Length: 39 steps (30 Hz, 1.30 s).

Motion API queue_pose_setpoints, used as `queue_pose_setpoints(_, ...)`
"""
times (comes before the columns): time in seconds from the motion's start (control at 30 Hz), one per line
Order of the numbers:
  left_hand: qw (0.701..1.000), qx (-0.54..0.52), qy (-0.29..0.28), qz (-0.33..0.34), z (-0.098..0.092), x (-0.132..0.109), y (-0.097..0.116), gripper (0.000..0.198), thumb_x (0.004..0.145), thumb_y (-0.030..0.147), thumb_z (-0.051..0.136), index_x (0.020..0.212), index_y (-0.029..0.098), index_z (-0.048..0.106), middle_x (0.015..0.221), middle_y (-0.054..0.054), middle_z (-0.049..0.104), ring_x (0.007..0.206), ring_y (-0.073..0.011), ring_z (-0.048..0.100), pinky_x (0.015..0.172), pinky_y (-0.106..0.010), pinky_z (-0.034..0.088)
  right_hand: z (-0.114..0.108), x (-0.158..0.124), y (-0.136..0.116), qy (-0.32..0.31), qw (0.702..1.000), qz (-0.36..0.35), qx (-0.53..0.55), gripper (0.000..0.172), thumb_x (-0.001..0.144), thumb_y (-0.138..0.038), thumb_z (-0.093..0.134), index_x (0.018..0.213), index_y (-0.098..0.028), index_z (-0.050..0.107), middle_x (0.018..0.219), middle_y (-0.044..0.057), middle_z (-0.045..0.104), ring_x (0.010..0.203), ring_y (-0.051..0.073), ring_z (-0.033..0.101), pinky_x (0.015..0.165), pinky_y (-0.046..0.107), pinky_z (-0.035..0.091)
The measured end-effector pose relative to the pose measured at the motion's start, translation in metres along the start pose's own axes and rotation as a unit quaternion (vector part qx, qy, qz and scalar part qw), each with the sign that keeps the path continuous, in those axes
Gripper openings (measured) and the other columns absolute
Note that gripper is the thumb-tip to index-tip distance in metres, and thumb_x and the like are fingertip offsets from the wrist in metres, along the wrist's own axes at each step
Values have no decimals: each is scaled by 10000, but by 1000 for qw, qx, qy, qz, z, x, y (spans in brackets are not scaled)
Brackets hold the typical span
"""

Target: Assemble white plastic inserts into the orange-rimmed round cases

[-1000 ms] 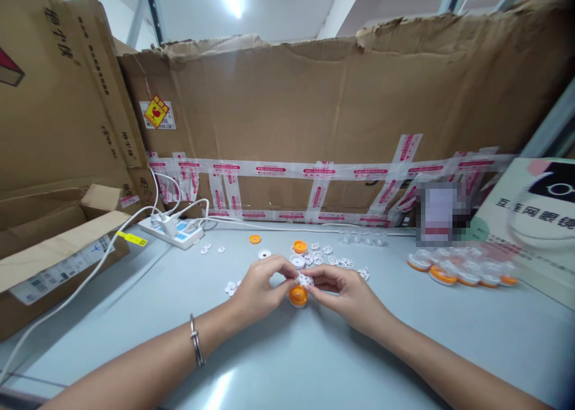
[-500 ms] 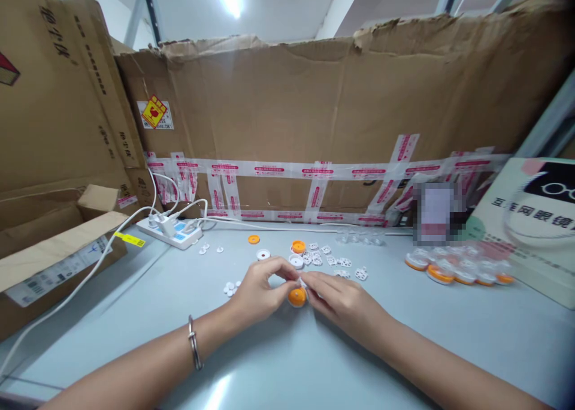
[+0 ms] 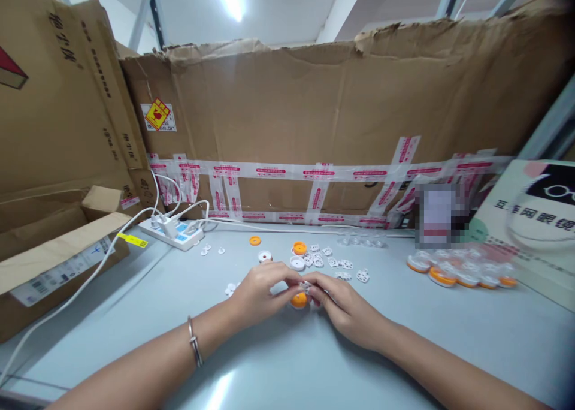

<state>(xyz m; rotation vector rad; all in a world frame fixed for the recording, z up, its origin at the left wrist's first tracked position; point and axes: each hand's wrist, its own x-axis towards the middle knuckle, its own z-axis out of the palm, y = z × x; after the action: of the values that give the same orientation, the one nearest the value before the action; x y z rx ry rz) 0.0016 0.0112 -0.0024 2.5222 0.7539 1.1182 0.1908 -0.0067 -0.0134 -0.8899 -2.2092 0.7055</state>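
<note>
My left hand [image 3: 266, 289] and my right hand [image 3: 347, 307] meet at the middle of the table, fingertips pinched together. Between them they hold a small white perforated plate [image 3: 306, 286], partly covered by the fingers. Just below it, an orange round case [image 3: 299, 301] with a white rim lies on the table, its upper edge hidden behind the fingers. Beyond the hands are a white round case [image 3: 297, 263], another orange case [image 3: 300, 248] and several loose white perforated plates [image 3: 345, 264]. Small white discs [image 3: 230, 289] lie beside my left hand.
A white power strip [image 3: 173, 233] with cables stands at the back left, near an open cardboard box [image 3: 67, 260]. Clear-topped orange and white cases [image 3: 465, 272] cluster at the right, before a printed box [image 3: 534, 230]. A large carton [image 3: 278, 110] walls off the back.
My fingers have shifted, and the white perforated plate now shows between both hands' fingertips. My right fingers are more bent than before. The view has moved slightly.
</note>
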Motion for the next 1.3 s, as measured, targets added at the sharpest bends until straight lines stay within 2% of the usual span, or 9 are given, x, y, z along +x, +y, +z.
queue_pose_setpoints(0.13, 999, 4, 22, -41, 0, 1, -2, 84, 813, 177, 541, 782, 148, 613, 731, -37, 668, 666, -139, 596, 689, -279, 453, -10, 3, 11, 72, 993, 89, 36, 346, 934, -322, 228, 1187, -194, 425, 664, -1, 564, 604, 142, 546, 627, 284, 463)
queue_pose_setpoints(0.23, 997, -8, 32, -75, 0, 3, -4, 95, 823, 204, 536, 796, 150, 608, 733, -33, 653, 675, -138, 588, 674, -269, 461, -20, 8, 28, 148, 980, 90, -101, 320, 909, -310, 297, 1097, -199, 531, 761, 44, 563, 741, 186, 542, 719, 338, 443)
queue_pose_setpoints(0.43, 997, -11, 26, -76, -3, 4, -4, 93, 829, 196, 527, 804, 150, 603, 739, -28, 638, 691, -136, 581, 678, -257, 457, -14, 14, 53, 80, 941, 69, -320, 272, 860, -247, 438, 1073, -247, 607, 906, 90, 524, 835, 227, 496, 755, 382, 425)
queue_pose_setpoints(0.6, 996, -13, 23, -79, -4, 3, -4, 89, 827, 194, 530, 802, 150, 604, 738, -27, 635, 695, -137, 582, 677, -250, 453, -9, 15, 51, 54, 935, 62, -344, 170, 833, -210, 499, 864, -229, 665, 889, 77, 540, 835, 217, 497, 726, 363, 418)
queue_pose_setpoints(0.73, 996, -18, 17, -86, -4, 4, -4, 83, 828, 190, 527, 800, 155, 597, 737, -26, 631, 691, -134, 574, 677, -257, 453, -12, 11, 40, 43, 952, 60, -298, 104, 778, -160, 547, 711, -196, 618, 883, 63, 551, 863, 210, 504, 742, 355, 416)
queue_pose_setpoints(0.9, 995, -25, 13, -97, -4, 5, -3, 88, 825, 195, 528, 790, 152, 596, 732, -25, 634, 678, -129, 573, 667, -254, 454, -11, 8, 34, 25, 967, 65, -245, 84, 734, -128, 554, 680, -190, 569, 840, 45, 573, 826, 199, 524, 751, 355, 418)
queue_pose_setpoints(1.03, 995, -24, 11, -101, -4, 5, -3, 100, 826, 209, 527, 788, 151, 598, 728, -25, 634, 677, -133, 575, 663, -256, 454, -13, 9, 33, 55, 980, 60, -181, 86, 765, -172, 506, 692, -193, 548, 846, 52, 604, 851, 211, 538, 779, 380, 404)
queue_pose_setpoints(1.17, 995, -25, 6, -101, -5, 5, -3, 97, 828, 205, 529, 799, 148, 601, 737, -28, 634, 683, -133, 574, 667, -254, 451, -19, 13, 28, 118, 982, 150, 2, 169, 789, -345, 506, 715, -196, 532, 806, 46, 622, 806, 200, 563, 744, 346, 415)
queue_pose_setpoints(1.3, 995, -26, 5, -101, -5, 4, -4, 90, 826, 190, 528, 798, 147, 602, 731, -26, 631, 676, -130, 571, 659, -246, 446, -22, 17, 24, 143, 933, 220, 248, 302, 734, -478, 558, 764, -184, 496, 691, 18, 610, 667, 148, 545, 608, 264, 406)
